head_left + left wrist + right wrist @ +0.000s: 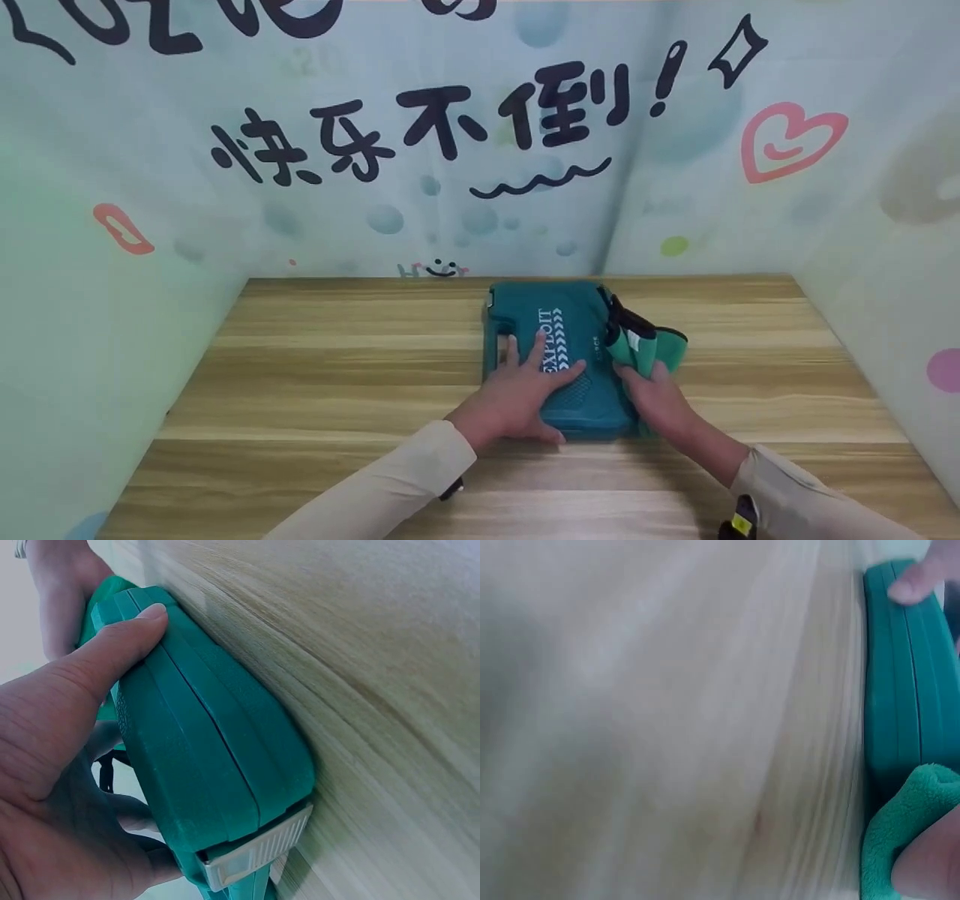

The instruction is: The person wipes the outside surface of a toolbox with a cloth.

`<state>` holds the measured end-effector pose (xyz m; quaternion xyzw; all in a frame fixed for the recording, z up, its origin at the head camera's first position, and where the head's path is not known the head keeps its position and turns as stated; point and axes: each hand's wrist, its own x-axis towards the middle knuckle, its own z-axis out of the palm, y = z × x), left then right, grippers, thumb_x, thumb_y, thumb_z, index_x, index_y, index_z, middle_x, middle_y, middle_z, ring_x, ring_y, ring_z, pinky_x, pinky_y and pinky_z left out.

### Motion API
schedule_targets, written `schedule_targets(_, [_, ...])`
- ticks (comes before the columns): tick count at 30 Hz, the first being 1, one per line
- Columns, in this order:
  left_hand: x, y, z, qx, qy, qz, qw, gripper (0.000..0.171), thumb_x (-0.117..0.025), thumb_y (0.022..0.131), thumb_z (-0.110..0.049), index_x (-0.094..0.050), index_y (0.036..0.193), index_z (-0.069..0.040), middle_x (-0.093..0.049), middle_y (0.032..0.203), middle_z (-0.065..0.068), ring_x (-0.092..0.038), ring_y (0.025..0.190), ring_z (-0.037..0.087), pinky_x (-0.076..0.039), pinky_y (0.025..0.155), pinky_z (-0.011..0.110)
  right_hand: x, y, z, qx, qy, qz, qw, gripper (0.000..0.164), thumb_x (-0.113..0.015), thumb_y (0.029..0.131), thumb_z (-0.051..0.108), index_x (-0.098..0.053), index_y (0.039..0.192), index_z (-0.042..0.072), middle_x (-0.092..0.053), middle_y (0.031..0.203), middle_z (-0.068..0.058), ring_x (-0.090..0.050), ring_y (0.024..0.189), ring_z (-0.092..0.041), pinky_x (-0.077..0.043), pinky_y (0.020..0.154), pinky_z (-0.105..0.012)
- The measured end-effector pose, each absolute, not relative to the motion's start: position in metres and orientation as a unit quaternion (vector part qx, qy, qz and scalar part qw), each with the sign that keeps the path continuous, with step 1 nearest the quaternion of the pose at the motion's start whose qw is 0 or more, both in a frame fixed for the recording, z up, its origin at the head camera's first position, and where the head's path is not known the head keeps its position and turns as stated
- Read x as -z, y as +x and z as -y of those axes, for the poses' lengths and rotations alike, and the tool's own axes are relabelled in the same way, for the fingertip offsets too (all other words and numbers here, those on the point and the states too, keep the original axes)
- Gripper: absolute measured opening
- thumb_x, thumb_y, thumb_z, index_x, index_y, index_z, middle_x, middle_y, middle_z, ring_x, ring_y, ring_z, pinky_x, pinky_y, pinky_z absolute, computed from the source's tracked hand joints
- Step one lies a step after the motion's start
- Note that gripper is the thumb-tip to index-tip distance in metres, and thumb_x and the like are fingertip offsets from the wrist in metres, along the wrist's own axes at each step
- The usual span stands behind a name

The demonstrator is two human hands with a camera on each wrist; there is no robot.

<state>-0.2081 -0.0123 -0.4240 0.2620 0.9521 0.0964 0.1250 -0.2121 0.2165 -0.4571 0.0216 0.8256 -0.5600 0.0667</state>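
Note:
A teal plastic case (525, 296) with a printed "EXPLOIT" label lies flat on the wooden table. My left hand (514, 394) rests on its top with fingers spread. In the left wrist view, the thumb (139, 630) presses the case's near side, close to the seam, and a grey latch (259, 847) shows at one end. On the right, my right hand (664, 401) holds a bunched green cloth (667, 349) with dark edging against the case's right side. The right wrist view shows the cloth (885, 847) touching the case (892, 690); most of that hand is out of frame.
The wooden table (337, 360) extends around the case. A printed backdrop (450, 217) rises behind the table, with matching side panels at left and right. Dark bands sit near both sleeves, the right one with a yellow patch (741, 523).

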Motion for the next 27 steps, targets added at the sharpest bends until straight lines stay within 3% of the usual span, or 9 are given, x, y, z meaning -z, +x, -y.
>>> schedule_targets(11, [0.424,-0.207,0.012,-0.095,0.266,-0.952,0.117,0.101,-0.084,0.077,-0.056,-0.028,0.161,-0.041,-0.004,0.166,0.024,-0.006,0.14,0.065,-0.033,0.105,0.066,0.456,-0.193,-0.213,0.577,0.014,-0.815,0.055,0.016,-0.049,0.106,0.017,-0.048,0.1,0.002,-0.039,0.085,-0.005,-0.045,0.09,-0.024,-0.036,0.077,-0.035])
schedule_targets(27, [0.424,-0.208,0.011,-0.093,0.26,-0.953,0.127,0.101,-0.084,0.078,-0.054,-0.026,0.16,-0.044,-0.003,0.167,0.023,-0.003,0.141,0.065,-0.028,0.107,0.067,0.447,-0.218,-0.219,0.596,0.041,-0.793,0.117,0.038,-0.05,0.106,0.027,-0.042,0.129,-0.003,-0.042,0.127,-0.017,-0.039,0.119,-0.033,-0.033,0.1,-0.045])
